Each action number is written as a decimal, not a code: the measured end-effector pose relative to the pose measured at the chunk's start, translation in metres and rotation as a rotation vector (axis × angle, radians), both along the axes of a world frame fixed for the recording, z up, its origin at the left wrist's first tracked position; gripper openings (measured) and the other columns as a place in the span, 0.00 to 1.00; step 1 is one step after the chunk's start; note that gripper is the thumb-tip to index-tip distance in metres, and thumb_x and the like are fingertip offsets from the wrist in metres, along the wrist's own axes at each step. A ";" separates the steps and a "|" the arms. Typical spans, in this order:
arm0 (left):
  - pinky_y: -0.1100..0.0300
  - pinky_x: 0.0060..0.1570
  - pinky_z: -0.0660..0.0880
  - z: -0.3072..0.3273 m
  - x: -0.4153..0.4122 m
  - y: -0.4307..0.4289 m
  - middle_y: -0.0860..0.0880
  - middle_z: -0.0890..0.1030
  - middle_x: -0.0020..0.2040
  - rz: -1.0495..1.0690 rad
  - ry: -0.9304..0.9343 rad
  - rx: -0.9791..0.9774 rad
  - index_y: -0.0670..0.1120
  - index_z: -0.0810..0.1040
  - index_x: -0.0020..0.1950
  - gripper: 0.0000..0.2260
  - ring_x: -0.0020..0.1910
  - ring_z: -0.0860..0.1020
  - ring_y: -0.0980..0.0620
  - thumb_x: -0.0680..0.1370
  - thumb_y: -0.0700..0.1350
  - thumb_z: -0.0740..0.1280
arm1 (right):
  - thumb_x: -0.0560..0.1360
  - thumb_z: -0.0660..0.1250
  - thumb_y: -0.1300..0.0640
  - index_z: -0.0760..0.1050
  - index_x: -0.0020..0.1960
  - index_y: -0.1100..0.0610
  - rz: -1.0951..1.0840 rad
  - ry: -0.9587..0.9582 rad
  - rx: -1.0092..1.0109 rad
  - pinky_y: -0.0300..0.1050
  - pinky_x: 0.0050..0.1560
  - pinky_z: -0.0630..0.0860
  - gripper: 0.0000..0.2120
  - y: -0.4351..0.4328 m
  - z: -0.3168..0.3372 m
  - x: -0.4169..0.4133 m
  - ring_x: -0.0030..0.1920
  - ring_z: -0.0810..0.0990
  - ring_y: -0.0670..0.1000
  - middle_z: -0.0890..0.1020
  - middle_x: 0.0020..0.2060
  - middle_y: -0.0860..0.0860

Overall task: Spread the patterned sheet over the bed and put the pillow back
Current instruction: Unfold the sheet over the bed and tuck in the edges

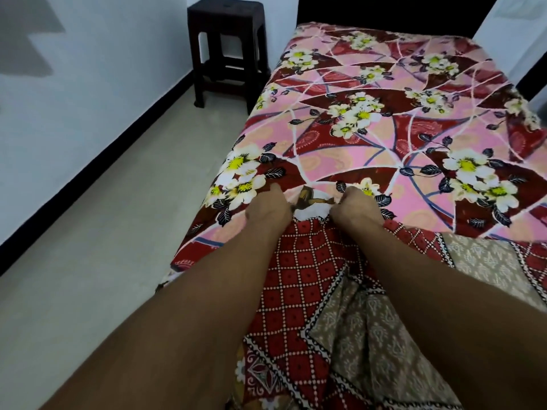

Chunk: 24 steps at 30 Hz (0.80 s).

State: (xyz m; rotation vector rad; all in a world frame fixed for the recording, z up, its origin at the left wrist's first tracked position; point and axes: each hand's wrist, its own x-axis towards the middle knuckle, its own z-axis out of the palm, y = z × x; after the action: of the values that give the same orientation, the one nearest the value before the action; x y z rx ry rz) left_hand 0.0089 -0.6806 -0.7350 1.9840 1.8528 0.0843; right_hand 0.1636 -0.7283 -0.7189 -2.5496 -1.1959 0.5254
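A pink and maroon floral sheet [384, 119] lies spread over most of the bed, reaching its far end. My left hand [268, 210] and my right hand [353, 207] are both closed on the sheet's near edge, a small gap apart. Between them a bit of white and brown printed fabric [310, 204] shows from under the edge. Below my arms lies a red checked and beige patterned cloth [307, 261], rumpled, covering the near end of the bed. No pillow is in view.
A dark stool [226, 48] stands on the floor at the bed's far left corner. Pale floor [103, 232] runs along the bed's left side, bounded by a white wall with a black skirting. A dark headboard [384, 10] stands at the far end.
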 end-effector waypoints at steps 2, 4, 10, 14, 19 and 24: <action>0.51 0.49 0.73 0.001 0.000 0.002 0.40 0.80 0.60 -0.035 -0.018 -0.020 0.44 0.72 0.65 0.17 0.59 0.78 0.39 0.81 0.51 0.63 | 0.78 0.64 0.52 0.74 0.59 0.55 0.028 0.017 0.130 0.48 0.47 0.72 0.11 -0.005 -0.004 -0.004 0.54 0.80 0.62 0.82 0.52 0.60; 0.52 0.52 0.75 0.001 -0.006 0.002 0.41 0.80 0.60 0.035 -0.120 -0.065 0.44 0.70 0.67 0.20 0.57 0.79 0.40 0.81 0.54 0.60 | 0.80 0.64 0.51 0.73 0.56 0.56 0.057 0.050 0.279 0.49 0.45 0.73 0.09 -0.004 0.000 -0.009 0.49 0.81 0.63 0.82 0.48 0.60; 0.61 0.30 0.68 0.033 -0.035 0.010 0.48 0.82 0.37 0.092 -1.259 -0.509 0.47 0.84 0.51 0.36 0.31 0.78 0.49 0.76 0.75 0.50 | 0.82 0.65 0.54 0.73 0.53 0.56 0.331 0.220 0.589 0.50 0.44 0.78 0.05 0.032 0.047 -0.059 0.43 0.81 0.56 0.83 0.44 0.54; 0.53 0.42 0.77 0.061 -0.078 0.031 0.51 0.82 0.38 0.018 -1.073 -0.084 0.49 0.80 0.36 0.31 0.37 0.80 0.52 0.65 0.78 0.63 | 0.80 0.65 0.61 0.73 0.52 0.57 0.374 0.295 0.770 0.43 0.42 0.75 0.01 0.061 0.076 -0.103 0.43 0.80 0.52 0.81 0.41 0.49; 0.53 0.38 0.74 0.071 -0.139 0.064 0.43 0.84 0.40 0.017 -0.406 0.287 0.46 0.83 0.43 0.13 0.41 0.82 0.42 0.76 0.55 0.68 | 0.79 0.68 0.58 0.73 0.47 0.48 0.377 0.661 0.604 0.58 0.49 0.81 0.06 0.094 0.070 -0.128 0.43 0.83 0.55 0.84 0.43 0.54; 0.48 0.66 0.70 0.021 -0.165 0.077 0.37 0.75 0.69 0.520 -0.372 0.105 0.46 0.69 0.73 0.31 0.68 0.73 0.36 0.78 0.65 0.60 | 0.77 0.66 0.62 0.74 0.63 0.53 0.480 0.403 0.366 0.52 0.56 0.78 0.15 0.068 0.044 -0.117 0.53 0.82 0.56 0.84 0.55 0.54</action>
State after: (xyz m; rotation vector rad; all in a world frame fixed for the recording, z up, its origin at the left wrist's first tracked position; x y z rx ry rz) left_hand -0.1565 -0.6039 -0.7143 1.3740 2.0790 0.6646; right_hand 0.0468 -0.6601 -0.6753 -1.7472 -1.5694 0.7917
